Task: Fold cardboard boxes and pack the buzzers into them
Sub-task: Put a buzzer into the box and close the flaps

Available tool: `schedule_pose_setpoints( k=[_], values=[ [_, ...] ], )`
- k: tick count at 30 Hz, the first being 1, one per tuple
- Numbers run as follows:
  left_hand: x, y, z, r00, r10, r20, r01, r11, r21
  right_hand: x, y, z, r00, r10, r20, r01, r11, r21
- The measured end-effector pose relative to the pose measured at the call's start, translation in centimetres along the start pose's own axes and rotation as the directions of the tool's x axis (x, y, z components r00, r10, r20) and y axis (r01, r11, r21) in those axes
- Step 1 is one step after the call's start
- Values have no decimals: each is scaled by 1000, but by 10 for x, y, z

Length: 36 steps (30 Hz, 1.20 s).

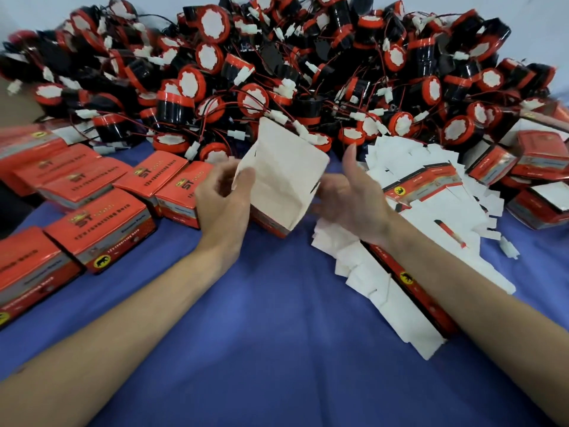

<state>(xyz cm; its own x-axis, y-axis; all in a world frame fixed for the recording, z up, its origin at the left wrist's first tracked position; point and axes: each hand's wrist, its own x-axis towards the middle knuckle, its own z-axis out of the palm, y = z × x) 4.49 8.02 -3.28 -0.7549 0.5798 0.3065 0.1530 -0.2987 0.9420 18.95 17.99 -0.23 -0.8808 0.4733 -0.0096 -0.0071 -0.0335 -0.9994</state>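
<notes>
Control: Box position, please?

Operator: I see the cardboard box [283, 171] held up over the blue-covered tabletop [277, 318], near the middle of my view and just in front of the buzzer pile [277, 72]. Its plain white inside faces me, and a strip of red print shows along its lower edge.

Control: And the hands?

Operator: The left hand [224, 195] grips the box's left edge, with its fingers curled around the card. The right hand [348, 198] is at the box's right side, its thumb standing up and apart from the card. Its fingers reach the lower right edge, but they are blurred. I cannot tell whether they clasp the box or merely touch it.

Control: What else is on there?

Operator: Folded red boxes [101, 229] sit closed in rows at the left of the tabletop. At the right, a sprawl of flat box blanks [431, 211], mostly white side up, runs alongside and partly under the right forearm. More red boxes [538, 158] are heaped at the far right. The buzzers are black cylinders with red caps, red wires and white plugs. They are heaped across the back of the tabletop, against a pale wall [538, 26]. One loose white plug [509, 249] lies just beside the blanks.
</notes>
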Motion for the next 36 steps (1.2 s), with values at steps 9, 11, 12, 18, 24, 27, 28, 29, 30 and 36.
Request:
schedule_pose_setpoints(
  k=[9,11,12,18,24,27,28,29,30,36],
  values=[
    [-2,-8,7,996,-62,67,33,926,375,67,6,-30,963,-201,-177,-76,425,-902],
    [-5,-6,8,997,-51,58,22,911,412,77,12,-25,957,-223,-186,-90,383,-919],
    [-6,-5,9,997,-36,61,7,907,421,79,13,-23,941,-236,-242,-119,439,-891],
    [-7,-1,8,984,135,118,-165,938,305,84,19,-6,852,-372,-369,-124,542,-831],
    [-5,-10,7,969,225,106,-248,866,434,51,-2,-13,719,-410,-561,-9,802,-598],
    [-4,-11,7,957,277,83,-283,842,460,25,-18,-16,681,-412,-605,236,906,-351],
    [-6,-10,8,943,321,87,-322,815,481,15,-25,-17,674,-465,-573,308,883,-354],
    [-8,-10,8,926,364,99,-362,783,506,5,-34,-16,661,-541,-520,372,838,-400],
    [-10,-8,9,908,402,115,-399,751,527,-3,-43,-16,640,-617,-458,422,780,-462],
    [-21,-8,11,774,536,338,-619,526,583,-33,-95,-4,678,-705,-208,268,501,-823]
  ],
)
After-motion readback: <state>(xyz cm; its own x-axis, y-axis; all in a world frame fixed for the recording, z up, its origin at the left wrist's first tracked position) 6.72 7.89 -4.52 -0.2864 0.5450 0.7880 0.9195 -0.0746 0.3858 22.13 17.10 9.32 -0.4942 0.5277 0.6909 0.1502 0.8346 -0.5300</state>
